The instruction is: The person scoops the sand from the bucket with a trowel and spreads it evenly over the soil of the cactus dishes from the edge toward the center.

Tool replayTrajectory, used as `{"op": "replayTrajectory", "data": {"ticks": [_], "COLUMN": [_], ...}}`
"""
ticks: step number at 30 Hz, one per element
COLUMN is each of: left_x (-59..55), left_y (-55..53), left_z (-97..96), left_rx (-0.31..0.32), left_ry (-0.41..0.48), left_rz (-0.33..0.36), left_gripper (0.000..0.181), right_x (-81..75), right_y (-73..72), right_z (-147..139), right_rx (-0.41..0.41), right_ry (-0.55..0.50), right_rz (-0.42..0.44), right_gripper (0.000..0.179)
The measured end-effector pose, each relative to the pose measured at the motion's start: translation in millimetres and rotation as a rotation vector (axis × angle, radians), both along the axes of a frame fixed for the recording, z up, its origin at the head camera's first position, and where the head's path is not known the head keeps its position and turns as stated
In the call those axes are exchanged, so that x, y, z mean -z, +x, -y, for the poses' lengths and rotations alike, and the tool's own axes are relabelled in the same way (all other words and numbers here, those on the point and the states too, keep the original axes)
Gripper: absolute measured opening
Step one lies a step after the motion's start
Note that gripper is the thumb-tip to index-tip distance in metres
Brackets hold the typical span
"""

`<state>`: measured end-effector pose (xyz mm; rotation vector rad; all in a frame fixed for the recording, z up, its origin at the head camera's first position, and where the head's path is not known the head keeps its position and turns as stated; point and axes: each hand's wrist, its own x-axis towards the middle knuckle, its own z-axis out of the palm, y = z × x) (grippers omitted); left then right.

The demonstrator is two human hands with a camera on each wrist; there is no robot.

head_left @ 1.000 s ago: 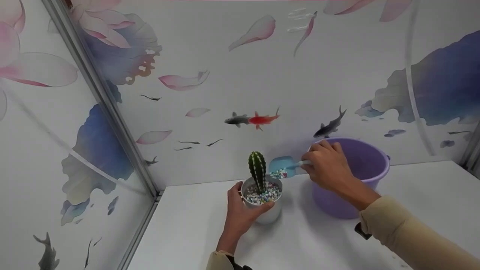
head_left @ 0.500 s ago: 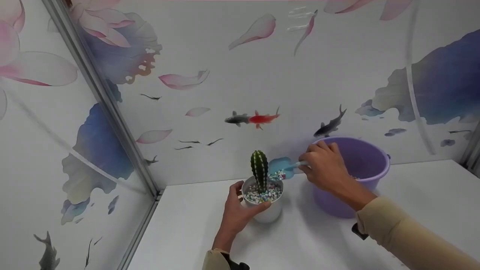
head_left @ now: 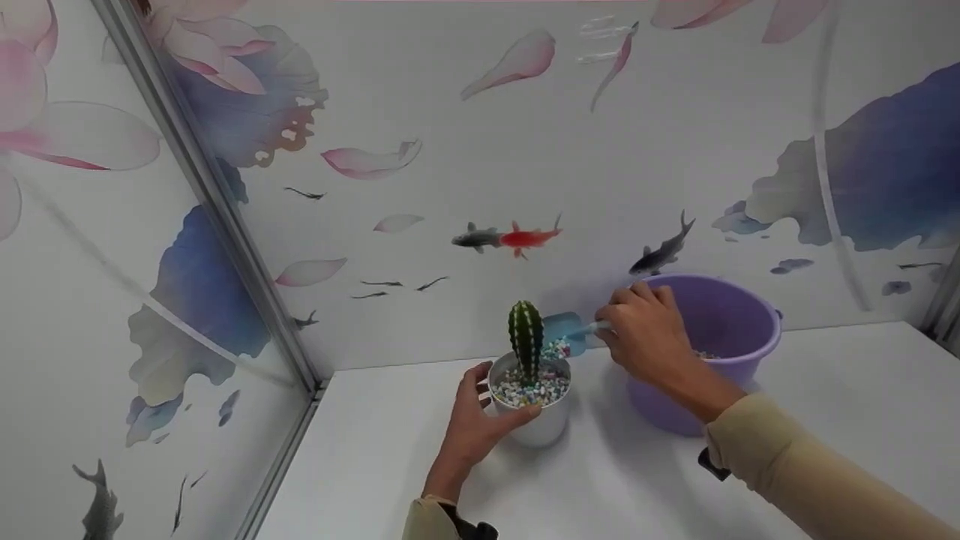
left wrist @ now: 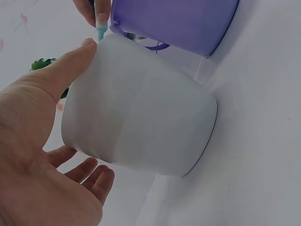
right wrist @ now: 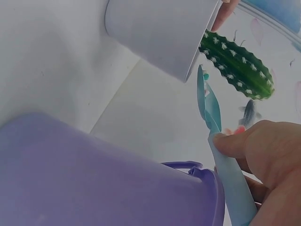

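In the head view, a green ribbed cactus (head_left: 526,341) stands in a white pot (head_left: 541,427) among small multicoloured pebbles (head_left: 517,390). My left hand (head_left: 476,427) holds the pot near its rim, thumb at the front and fingers round the left side. With my right hand (head_left: 646,330) I grip the handle of a light blue shovel (head_left: 566,328), whose blade carries some pebbles at the pot's right rim, just behind the cactus. From the right wrist, the shovel's tip (right wrist: 201,75) shows close to the pot's mouth, beside the cactus (right wrist: 240,68).
A purple bucket (head_left: 667,412) stands to the right, partly behind my right forearm, with some pebbles (head_left: 703,354) visible inside. The white table (head_left: 375,450) meets a wall (head_left: 420,330) printed with petals and fish. A metal frame post (head_left: 225,217) runs along the left corner.
The pot and cactus have shifted slightly right, with my left hand still on the pot. My right hand has moved a little left, and the shovel's blade now partly passes behind the cactus.
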<state>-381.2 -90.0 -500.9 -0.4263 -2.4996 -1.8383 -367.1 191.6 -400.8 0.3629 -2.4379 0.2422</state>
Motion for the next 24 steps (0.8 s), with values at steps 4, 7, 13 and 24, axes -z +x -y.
{"op": "replayTrajectory", "data": {"ticks": [4,7,13,24], "left_x": [-0.4,-0.4,1.9,2.1], "left_y": [4.1,7.1,9.2,7.7], "left_z": [-3.3,-9.9,-24.4,-23.7], "left_rx": [-0.007,-0.041,-0.129,-0.119], "left_ry": [0.001,-0.036,-0.118,-0.072], "left_rz": [0.027,0.022,-0.018,-0.062], "left_gripper": [0.110,0.115,0.125,0.122], "right_x": [2.7,4.3,6.7,11.6], "right_y": [-1.2,-2.1,-3.2,-5.9], "right_z": [1.3,2.5,5.3,7.3], "right_rx": [-0.003,0.000,0.010,0.009], "right_ry": [-0.003,-0.005,-0.004,0.011], "right_rz": [0.004,0.009,0.008,-0.033], "right_gripper": [0.015,0.015,0.016,0.014]}}
